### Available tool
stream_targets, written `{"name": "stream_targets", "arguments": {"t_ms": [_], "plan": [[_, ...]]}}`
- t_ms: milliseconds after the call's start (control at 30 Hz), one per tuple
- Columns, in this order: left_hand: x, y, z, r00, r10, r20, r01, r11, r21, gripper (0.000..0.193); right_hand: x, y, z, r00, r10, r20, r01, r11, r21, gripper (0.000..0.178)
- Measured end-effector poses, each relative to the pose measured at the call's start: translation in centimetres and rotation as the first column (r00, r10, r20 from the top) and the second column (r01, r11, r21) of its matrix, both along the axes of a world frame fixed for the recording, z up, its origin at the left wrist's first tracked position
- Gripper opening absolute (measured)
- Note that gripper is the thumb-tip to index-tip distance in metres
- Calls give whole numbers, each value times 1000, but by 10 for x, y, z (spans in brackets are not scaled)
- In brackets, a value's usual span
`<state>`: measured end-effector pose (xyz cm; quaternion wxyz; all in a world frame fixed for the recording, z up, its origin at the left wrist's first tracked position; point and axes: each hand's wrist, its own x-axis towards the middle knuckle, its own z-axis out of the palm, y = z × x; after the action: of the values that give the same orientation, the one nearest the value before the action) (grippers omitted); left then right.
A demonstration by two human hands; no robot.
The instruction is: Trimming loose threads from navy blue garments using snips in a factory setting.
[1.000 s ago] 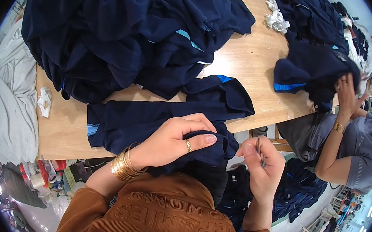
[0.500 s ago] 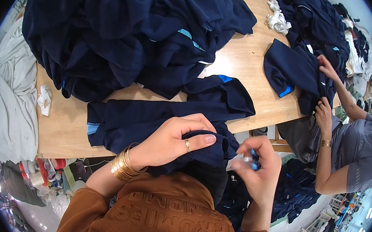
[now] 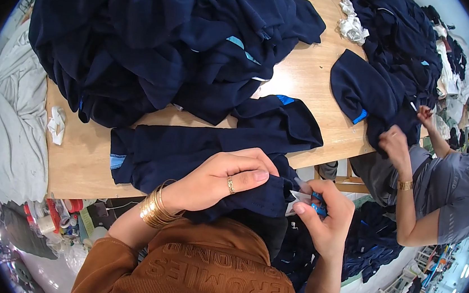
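A navy garment stretches across the table's near edge, a light-blue patch at its left end. My left hand is closed on its folded edge, thumb and fingers pinching the cloth; gold bangles circle that wrist. Just right of it, my right hand is closed round small blue-handled thread snips. Their blades are blurred beside the garment's edge, and I cannot tell whether they touch the cloth. A small white tag shows between the snips and the garment, close to my right fingertips.
A big heap of navy garments covers the far left of the wooden table. Grey cloth hangs over the left edge, near a white strip. At right, a co-worker handles another navy garment.
My right hand has turned, bringing the snips up against the garment's edge beside the white tag. My left hand has barely shifted. The co-worker's hands have moved apart.
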<state>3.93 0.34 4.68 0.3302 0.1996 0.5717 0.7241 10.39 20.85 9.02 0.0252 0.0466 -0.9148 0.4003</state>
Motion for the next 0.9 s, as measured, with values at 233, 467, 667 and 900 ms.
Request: {"name": "stream_targets", "arguments": {"t_ms": [233,467,667,900], "plan": [[1,1,0,1000,5,-1,-5,1000,17,25,-2,-2,-2,996,-82,-42,77,991,-107,33],[2,2,-2,1000,1,-26,-1,1000,7,22,-1,-3,-1,998,-32,-50,29,999,-45,30],[1,2,0,1000,3,-24,-2,1000,9,22,-2,-3,-1,973,91,-211,-59,986,154,24],[-1,1,-5,997,-36,-68,38,999,28,24,-4,-4,-5,963,140,-231,-91,974,207,22]]}}
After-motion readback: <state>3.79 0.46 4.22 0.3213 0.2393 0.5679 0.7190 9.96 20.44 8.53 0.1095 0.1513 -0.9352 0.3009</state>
